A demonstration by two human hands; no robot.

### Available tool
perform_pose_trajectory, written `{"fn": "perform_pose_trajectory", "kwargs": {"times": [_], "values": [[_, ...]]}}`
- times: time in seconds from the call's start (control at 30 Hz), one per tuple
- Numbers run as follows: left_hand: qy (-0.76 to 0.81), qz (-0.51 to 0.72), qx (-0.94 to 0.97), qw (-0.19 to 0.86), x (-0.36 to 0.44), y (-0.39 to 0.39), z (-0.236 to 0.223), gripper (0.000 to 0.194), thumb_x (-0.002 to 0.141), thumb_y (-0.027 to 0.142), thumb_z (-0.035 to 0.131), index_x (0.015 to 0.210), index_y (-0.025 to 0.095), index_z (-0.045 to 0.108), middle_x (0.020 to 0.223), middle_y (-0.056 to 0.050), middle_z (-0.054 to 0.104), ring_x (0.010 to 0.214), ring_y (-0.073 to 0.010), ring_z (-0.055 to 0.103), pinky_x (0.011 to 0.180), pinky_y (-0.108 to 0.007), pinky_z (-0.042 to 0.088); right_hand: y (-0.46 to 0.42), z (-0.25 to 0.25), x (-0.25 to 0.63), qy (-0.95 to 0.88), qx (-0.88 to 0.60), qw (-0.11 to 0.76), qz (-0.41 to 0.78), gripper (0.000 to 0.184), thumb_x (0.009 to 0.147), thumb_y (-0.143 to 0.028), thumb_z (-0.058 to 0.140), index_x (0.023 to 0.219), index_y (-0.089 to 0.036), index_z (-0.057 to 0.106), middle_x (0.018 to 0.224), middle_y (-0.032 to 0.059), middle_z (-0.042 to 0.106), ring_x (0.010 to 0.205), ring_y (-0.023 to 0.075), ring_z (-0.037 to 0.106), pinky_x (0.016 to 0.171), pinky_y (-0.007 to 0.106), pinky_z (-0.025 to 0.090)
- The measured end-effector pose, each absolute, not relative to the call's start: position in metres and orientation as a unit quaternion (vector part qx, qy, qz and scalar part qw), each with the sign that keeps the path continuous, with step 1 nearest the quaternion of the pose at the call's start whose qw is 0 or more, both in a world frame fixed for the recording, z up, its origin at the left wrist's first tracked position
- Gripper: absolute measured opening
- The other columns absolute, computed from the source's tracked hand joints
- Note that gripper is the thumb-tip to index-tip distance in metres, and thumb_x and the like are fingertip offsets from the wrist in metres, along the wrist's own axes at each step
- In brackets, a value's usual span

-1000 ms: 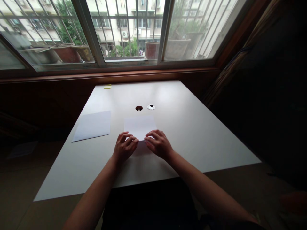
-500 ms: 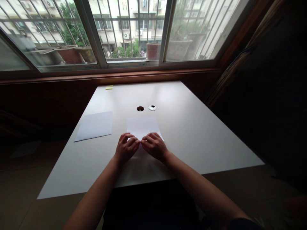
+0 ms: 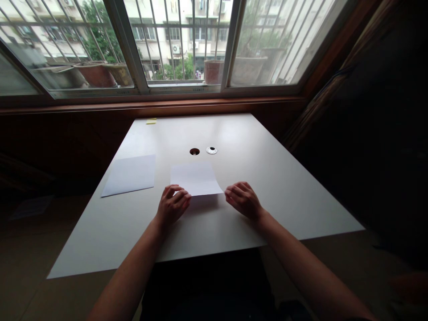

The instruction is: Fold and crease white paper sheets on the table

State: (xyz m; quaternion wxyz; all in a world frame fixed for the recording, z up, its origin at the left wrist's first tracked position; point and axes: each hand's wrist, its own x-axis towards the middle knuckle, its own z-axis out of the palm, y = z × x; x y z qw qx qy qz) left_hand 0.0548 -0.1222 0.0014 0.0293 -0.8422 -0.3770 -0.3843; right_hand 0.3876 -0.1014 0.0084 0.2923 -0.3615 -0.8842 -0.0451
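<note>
A white sheet of paper (image 3: 195, 176) lies in front of me, its near edge raised a little above the white table (image 3: 284, 196), with a shadow below. My left hand (image 3: 173, 204) pinches that edge toward the left, fingers curled over the near left corner, which they partly hide. At the near right corner, my right hand (image 3: 244, 199) is closed with its fingertips against the paper. The exact grip of the right fingertips is too small to make out fully.
A second stack or sheet of white paper (image 3: 129, 175) rests on the table's left side. Beyond the held sheet are a round hole (image 3: 194, 151) and a white ring-shaped cover (image 3: 211, 150). Yellow sticky notes (image 3: 151, 121) sit at the far left corner, below a barred window (image 3: 180, 40).
My right hand has moved right from the middle of the near edge, where both hands met, to the right corner. The sheet has shifted slightly left.
</note>
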Motion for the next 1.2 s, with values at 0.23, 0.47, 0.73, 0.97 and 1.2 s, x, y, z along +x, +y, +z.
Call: {"fn": "perform_pose_trajectory", "kwargs": {"times": [0.23,0.47,0.73,0.97,1.2], "values": [[-0.379,-0.363,-0.850,0.048,0.055,-0.121,0.002,0.022,0.087,0.016,0.065,0.102,0.031,0.070,0.094,-0.003,0.072,0.101,-0.0262,0.058,0.098,-0.047,0.042,-0.098,0.001,0.412,-0.837,-0.435,0.323,-0.078,0.016,0.093,-0.020,0.056,0.099,-0.025,0.071,0.101,0.0069,0.071,0.089,0.0243,0.059,0.087,0.043,0.043],[-0.374,-0.356,-0.855,0.043,0.057,-0.122,0.003,0.020,0.088,0.016,0.064,0.102,0.030,0.070,0.095,-0.003,0.072,0.101,-0.0261,0.058,0.097,-0.047,0.042,-0.105,0.003,0.356,-0.894,-0.343,0.286,-0.028,0.031,0.096,-0.029,0.059,0.127,-0.028,0.063,0.121,0.0058,0.069,0.104,0.0255,0.058,0.093,0.044,0.042],[-0.353,-0.328,-0.868,0.122,0.062,-0.126,0.007,0.019,0.088,0.016,0.065,0.102,0.027,0.069,0.096,-0.003,0.071,0.100,-0.0243,0.059,0.098,-0.046,0.045,-0.100,0.003,0.312,-0.915,-0.264,0.289,-0.098,0.019,0.096,-0.019,0.056,0.109,-0.024,0.069,0.104,0.0048,0.071,0.092,0.0209,0.056,0.084,0.038,0.042],[-0.352,-0.318,-0.863,0.174,0.077,-0.132,0.006,0.018,0.088,0.015,0.067,0.102,0.026,0.067,0.097,-0.002,0.070,0.101,-0.0221,0.059,0.102,-0.047,0.045,-0.101,0.000,0.306,-0.913,-0.239,0.297,-0.147,0.016,0.094,-0.016,0.058,0.106,-0.020,0.069,0.100,0.0059,0.069,0.087,0.0197,0.055,0.080,0.038,0.042],[-0.352,-0.315,-0.864,0.173,0.086,-0.133,0.007,0.015,0.088,0.015,0.066,0.101,0.024,0.067,0.095,-0.002,0.070,0.099,-0.0218,0.060,0.102,-0.046,0.046,-0.102,0.002,0.306,-0.917,-0.224,0.294,-0.154,0.016,0.094,-0.014,0.058,0.103,-0.020,0.070,0.098,0.0051,0.069,0.085,0.0190,0.054,0.077,0.037,0.043]]}}
